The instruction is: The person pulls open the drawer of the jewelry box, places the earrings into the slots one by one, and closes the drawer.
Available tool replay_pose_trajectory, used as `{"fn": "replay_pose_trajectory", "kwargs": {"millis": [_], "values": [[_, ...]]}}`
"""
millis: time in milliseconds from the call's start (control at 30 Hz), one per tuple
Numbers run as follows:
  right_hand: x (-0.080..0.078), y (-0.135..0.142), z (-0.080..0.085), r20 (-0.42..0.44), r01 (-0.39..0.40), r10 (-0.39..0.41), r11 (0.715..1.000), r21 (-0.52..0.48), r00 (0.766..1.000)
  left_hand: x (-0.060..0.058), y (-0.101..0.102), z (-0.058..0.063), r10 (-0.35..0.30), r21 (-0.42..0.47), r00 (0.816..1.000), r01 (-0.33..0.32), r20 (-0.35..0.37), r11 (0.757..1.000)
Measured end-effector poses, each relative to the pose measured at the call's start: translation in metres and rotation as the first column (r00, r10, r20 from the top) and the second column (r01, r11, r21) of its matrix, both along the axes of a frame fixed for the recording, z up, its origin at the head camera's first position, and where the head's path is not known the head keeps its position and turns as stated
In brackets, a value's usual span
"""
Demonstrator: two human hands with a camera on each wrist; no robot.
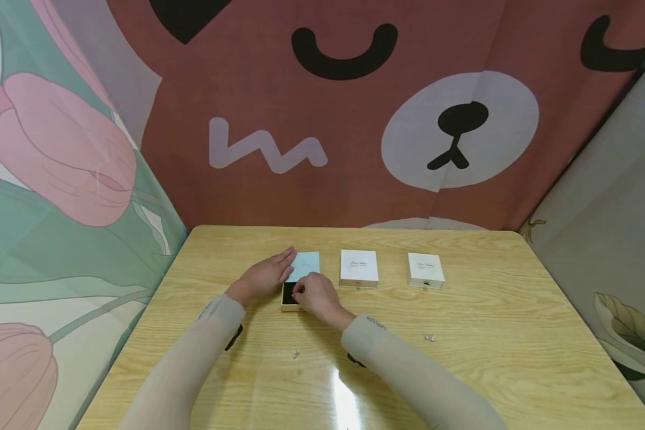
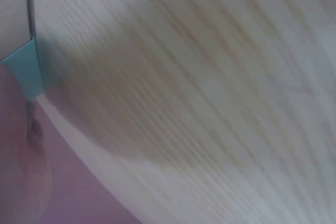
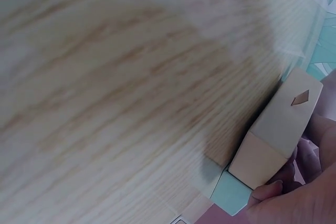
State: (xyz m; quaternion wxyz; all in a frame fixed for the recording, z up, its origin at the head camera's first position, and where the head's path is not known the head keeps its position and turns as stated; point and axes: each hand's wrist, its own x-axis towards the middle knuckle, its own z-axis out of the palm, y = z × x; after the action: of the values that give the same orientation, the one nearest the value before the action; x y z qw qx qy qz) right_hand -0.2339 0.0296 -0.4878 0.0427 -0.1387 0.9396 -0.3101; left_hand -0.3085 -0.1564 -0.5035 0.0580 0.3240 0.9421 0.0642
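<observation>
A light blue jewelry box (image 1: 305, 263) lies on the table with its drawer (image 1: 289, 309) pulled out toward me, showing a black lining. My left hand (image 1: 266, 273) rests along the box's left side, fingers stretched out and touching it. Bent fingers of my right hand (image 1: 318, 297) reach over the drawer's right part, tips at the black lining; I cannot tell whether they pinch something small. From the right wrist, the drawer's pale front (image 3: 286, 108) shows a small notch, with the right hand (image 3: 304, 192) close against the drawer's side. In the left wrist view, a blue box corner (image 2: 29, 69) appears beside the left hand (image 2: 21, 150).
Two white boxes with printed lids stand to the right, a larger one (image 1: 358, 267) and a smaller one (image 1: 426, 270). A tiny shiny piece of jewelry (image 1: 295, 354) lies nearer me, and more small jewelry (image 1: 429, 338) lies at the right. Printed cloth (image 1: 349, 197) hangs behind the table.
</observation>
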Motion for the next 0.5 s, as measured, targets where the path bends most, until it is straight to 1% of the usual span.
{"fn": "replay_pose_trajectory", "kwargs": {"millis": [500], "values": [[0.0021, -0.0016, 0.0003, -0.018, 0.007, -0.007, 1.0, 0.011, 1.0, 0.0002, 0.0001, -0.0017, 0.003, 0.005, 1.0, -0.003, 0.003, 1.0]]}}
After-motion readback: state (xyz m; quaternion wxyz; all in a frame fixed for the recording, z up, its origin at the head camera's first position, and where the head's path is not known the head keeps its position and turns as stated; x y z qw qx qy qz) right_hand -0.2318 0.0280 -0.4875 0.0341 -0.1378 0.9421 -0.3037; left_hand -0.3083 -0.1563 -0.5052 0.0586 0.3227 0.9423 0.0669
